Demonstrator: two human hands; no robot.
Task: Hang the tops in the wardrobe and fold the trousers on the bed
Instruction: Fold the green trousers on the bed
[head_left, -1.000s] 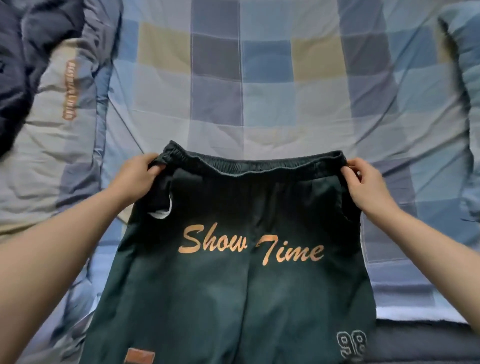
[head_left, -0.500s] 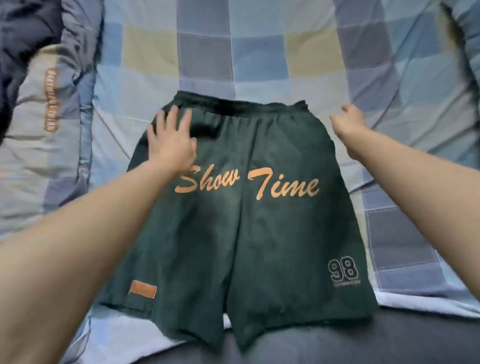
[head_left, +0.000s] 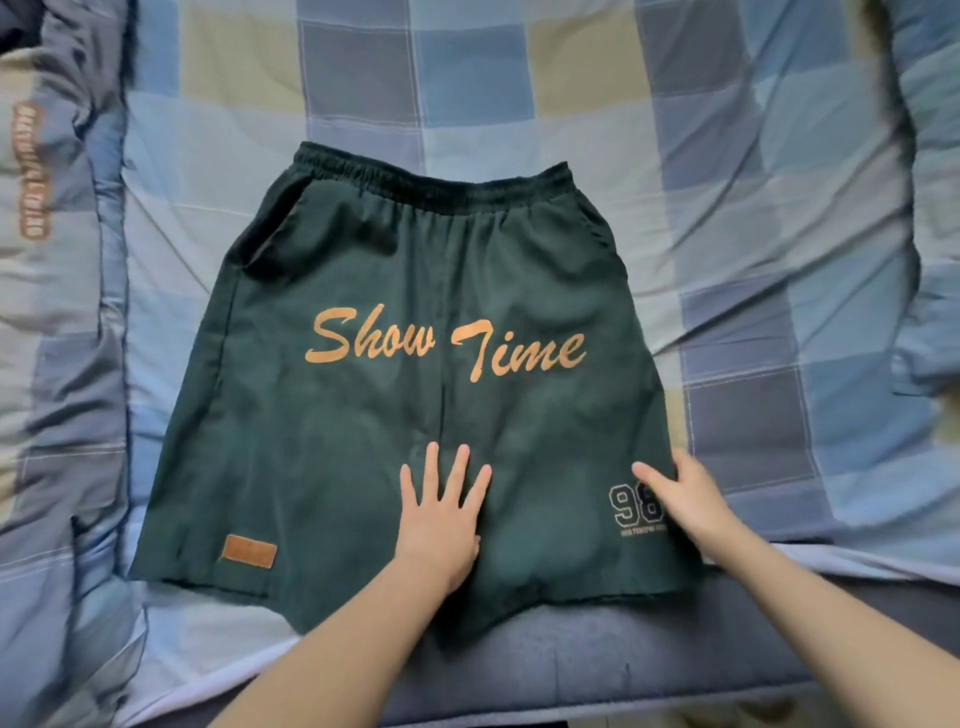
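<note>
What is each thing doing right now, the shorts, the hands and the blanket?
green shorts: spread flat, unfolded, print facing up
left hand: open, fingers spread, pressing the middle of the shorts
right hand: open, resting on the shorts' right leg, partly covering the 98
checked bedcover: wrinkled, lying under the shorts

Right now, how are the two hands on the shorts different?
The left hand lies flat near the middle of the shorts, fingers spread; the right hand sits at the right edge. The left covers plain cloth; the right hides part of the number 98. Both touch the shorts.
</note>
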